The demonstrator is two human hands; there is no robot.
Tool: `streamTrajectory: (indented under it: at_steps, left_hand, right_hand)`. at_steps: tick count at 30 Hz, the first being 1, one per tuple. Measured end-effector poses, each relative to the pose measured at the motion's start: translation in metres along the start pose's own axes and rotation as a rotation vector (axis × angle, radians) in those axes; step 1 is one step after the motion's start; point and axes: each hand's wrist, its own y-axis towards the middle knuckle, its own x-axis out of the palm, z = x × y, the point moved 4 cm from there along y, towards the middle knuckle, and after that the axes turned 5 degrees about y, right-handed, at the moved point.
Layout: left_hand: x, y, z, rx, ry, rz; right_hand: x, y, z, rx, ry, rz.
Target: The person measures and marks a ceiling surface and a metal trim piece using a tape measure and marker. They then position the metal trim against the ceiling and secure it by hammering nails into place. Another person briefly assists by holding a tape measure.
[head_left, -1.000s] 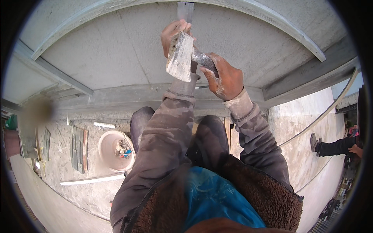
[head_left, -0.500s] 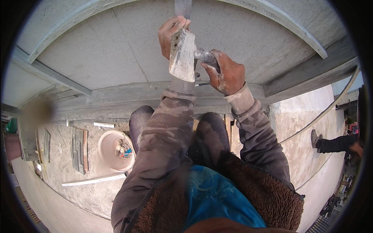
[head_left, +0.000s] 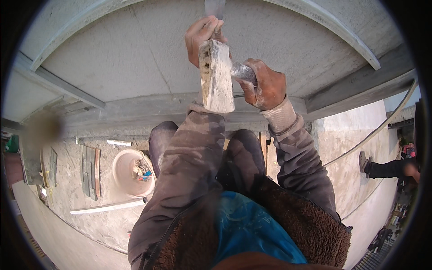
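My right hand (head_left: 266,84) is closed round the short grey handle (head_left: 243,72) of a mallet. The mallet's worn, whitish block head (head_left: 218,78) hangs in front of my left wrist, with small dark pits along one side. Beyond it, my left hand (head_left: 201,38) is closed, its fingers pinching the near end of a flat grey strip (head_left: 214,6) that runs out of the upper edge. That strip is blurred, so I cannot tell its exact kind. The mallet head hides part of my left palm. Both hands are dusty, over a grey concrete-like panel (head_left: 148,54).
A curved pale rim (head_left: 333,22) borders the panel, with a grey beam (head_left: 360,81) at right. Below left are a pinkish tub (head_left: 123,173) with odds and ends, boards (head_left: 91,172) and a pale strip (head_left: 108,207). A hose (head_left: 373,135) crosses at right, near another person's leg (head_left: 387,167).
The mallet head has come nearer to me and slightly right, now covering my left wrist and cuff. My left hand still grips the strip, barely shifted.
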Motion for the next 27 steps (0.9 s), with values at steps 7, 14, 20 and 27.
streamTrajectory:
  at_steps: [7, 14, 20, 27]
  left_hand:
    - [0.005, 0.003, 0.013, 0.077, -0.047, 0.12]
    - [0.004, 0.002, -0.013, -0.153, 0.115, -0.092]
    - [0.003, 0.001, 0.007, -0.081, 0.029, 0.087]
    - [0.007, 0.005, 0.011, 0.072, -0.053, 0.175]
  right_hand:
    - [-0.003, -0.002, -0.013, -0.051, 0.094, 0.057]
    - [0.002, 0.003, 0.004, 0.026, -0.021, 0.015]
    - [-0.005, -0.001, -0.008, -0.023, 0.06, 0.092]
    - [-0.011, -0.003, -0.02, -0.069, 0.216, 0.101]
